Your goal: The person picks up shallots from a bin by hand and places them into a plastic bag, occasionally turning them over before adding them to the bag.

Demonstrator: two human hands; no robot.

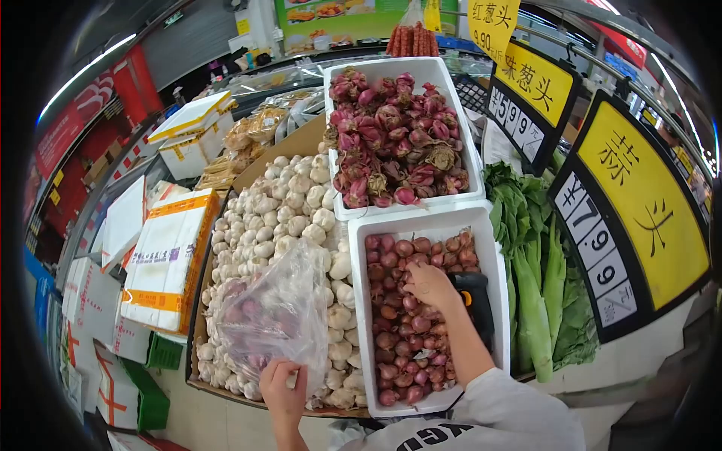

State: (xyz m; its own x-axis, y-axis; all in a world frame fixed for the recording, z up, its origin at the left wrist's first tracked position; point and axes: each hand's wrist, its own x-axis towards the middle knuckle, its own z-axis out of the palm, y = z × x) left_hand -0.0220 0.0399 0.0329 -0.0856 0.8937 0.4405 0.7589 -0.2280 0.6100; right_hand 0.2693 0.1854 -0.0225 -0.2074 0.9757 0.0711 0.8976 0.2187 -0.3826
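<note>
A clear plastic bag with some red shallots inside lies over the heap of garlic bulbs. My left hand is closed on the near edge of this bag. In the white foam box of shallots, my right hand reaches down with its fingers curled round a shallot at the surface; the fingertips are partly hidden. A black object with a yellow mark rests along the right side of that box, partly behind my forearm.
Behind stands a second foam box of darker purple-red bulbs. Green leafy stalks lie to the right, below hanging yellow price signs. Taped white cartons and green crates are at left. Red sausages stand at the back.
</note>
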